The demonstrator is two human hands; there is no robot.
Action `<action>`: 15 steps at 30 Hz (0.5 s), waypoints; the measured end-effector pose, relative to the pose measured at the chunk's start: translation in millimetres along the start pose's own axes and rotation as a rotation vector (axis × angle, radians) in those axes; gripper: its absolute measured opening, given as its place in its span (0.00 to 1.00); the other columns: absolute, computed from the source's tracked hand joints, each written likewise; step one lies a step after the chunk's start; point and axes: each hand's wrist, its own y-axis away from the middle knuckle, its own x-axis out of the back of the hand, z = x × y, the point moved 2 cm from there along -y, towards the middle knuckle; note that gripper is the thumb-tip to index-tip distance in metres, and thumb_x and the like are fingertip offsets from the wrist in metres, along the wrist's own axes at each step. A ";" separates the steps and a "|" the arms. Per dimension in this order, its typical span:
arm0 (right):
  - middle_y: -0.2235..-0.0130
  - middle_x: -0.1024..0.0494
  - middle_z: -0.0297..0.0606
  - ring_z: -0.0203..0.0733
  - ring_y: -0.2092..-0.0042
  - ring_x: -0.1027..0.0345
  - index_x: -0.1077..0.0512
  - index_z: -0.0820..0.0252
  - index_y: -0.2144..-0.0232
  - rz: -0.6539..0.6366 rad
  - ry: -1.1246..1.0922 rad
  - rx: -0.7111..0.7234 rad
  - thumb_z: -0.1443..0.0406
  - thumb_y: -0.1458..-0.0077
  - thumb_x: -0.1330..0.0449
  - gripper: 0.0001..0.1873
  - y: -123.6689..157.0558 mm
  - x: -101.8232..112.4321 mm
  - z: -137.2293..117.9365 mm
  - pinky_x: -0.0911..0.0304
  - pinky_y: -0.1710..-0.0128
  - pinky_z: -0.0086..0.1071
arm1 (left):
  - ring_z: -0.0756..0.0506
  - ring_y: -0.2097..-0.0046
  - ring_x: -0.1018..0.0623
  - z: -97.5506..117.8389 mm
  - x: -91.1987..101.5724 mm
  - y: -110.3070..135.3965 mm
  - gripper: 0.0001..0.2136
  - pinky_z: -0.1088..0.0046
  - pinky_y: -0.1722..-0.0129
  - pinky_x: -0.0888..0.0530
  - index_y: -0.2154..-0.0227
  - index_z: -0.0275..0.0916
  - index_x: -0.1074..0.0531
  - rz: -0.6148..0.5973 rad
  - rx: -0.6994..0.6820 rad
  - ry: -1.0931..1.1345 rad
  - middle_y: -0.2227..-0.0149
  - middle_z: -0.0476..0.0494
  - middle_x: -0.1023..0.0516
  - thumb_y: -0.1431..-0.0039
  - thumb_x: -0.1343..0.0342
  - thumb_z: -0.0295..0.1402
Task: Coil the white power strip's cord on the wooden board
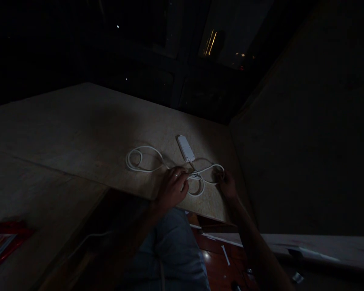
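Forearms point(256, 240) outstretched, hands point(173, 188) point(228, 186) apart, both curled on looped white cable point(195, 176)

A dimly lit home was suggested by a pale ledge point(63, 129) set below dark windowpanes point(239, 24), in which scattered lights point(212, 43) were seen, and by a glossy reddish floor point(214, 268).

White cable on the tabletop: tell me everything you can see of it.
The white cable looks slim, smooth and plastic-sheathed. It is loosely looped rather than straight: one coil lies on the pale tabletop left of the left hand, with more loops crossing between the hands. It seems to meet the near end of the white block. The left hand covers part of it; the right hand touches the rightmost loop. Darkness hides the exact grips.
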 end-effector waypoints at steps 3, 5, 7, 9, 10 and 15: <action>0.59 0.18 0.45 0.49 0.59 0.25 0.23 0.58 0.59 0.002 -0.013 0.006 0.45 0.52 0.35 0.26 1.0 -0.7 2.4 0.31 0.54 0.45 | 0.41 0.61 0.26 3.2 -26.0 11.7 0.07 0.63 0.55 0.31 0.73 0.44 0.27 -0.059 0.041 0.073 0.67 0.41 0.26 0.48 0.44 0.24; 0.61 0.18 0.45 0.48 0.61 0.26 0.23 0.59 0.60 0.002 -0.006 0.004 0.45 0.51 0.36 0.27 1.2 -0.9 3.3 0.31 0.57 0.43 | 0.41 0.61 0.26 1.7 -35.4 18.1 0.07 0.64 0.55 0.30 0.72 0.44 0.26 -0.020 0.089 0.095 0.67 0.41 0.25 0.50 0.42 0.24; 0.62 0.18 0.45 0.48 0.61 0.26 0.23 0.60 0.59 -0.003 -0.003 -0.002 0.45 0.50 0.37 0.26 0.9 -1.0 3.9 0.31 0.56 0.43 | 0.40 0.60 0.25 -1.9 -40.2 23.4 0.11 0.63 0.55 0.30 0.66 0.46 0.24 0.034 0.119 0.131 0.66 0.41 0.24 0.52 0.40 0.25; 0.58 0.19 0.46 0.49 0.57 0.27 0.24 0.59 0.57 -0.005 -0.003 0.005 0.46 0.47 0.38 0.25 1.1 -1.1 3.6 0.33 0.52 0.46 | 0.40 0.61 0.25 -6.7 -42.8 27.5 0.14 0.64 0.56 0.29 0.61 0.47 0.22 0.046 0.113 0.170 0.67 0.42 0.23 0.52 0.37 0.26; 0.56 0.20 0.46 0.50 0.55 0.28 0.25 0.59 0.55 0.003 0.007 0.021 0.47 0.46 0.38 0.25 2.0 -1.0 2.6 0.36 0.49 0.48 | 0.41 0.62 0.25 -9.3 -44.1 29.2 0.14 0.65 0.56 0.29 0.61 0.48 0.22 0.020 0.106 0.176 0.67 0.42 0.22 0.52 0.36 0.28; 0.41 0.34 0.52 0.56 0.39 0.42 0.34 0.58 0.41 0.127 0.244 0.285 0.53 0.41 0.42 0.28 19.1 0.5 -15.4 0.47 0.40 0.53 | 0.41 0.61 0.24 -20.6 -50.6 35.0 0.05 0.66 0.57 0.29 0.67 0.47 0.21 -0.197 0.118 0.112 0.65 0.42 0.21 0.46 0.39 0.29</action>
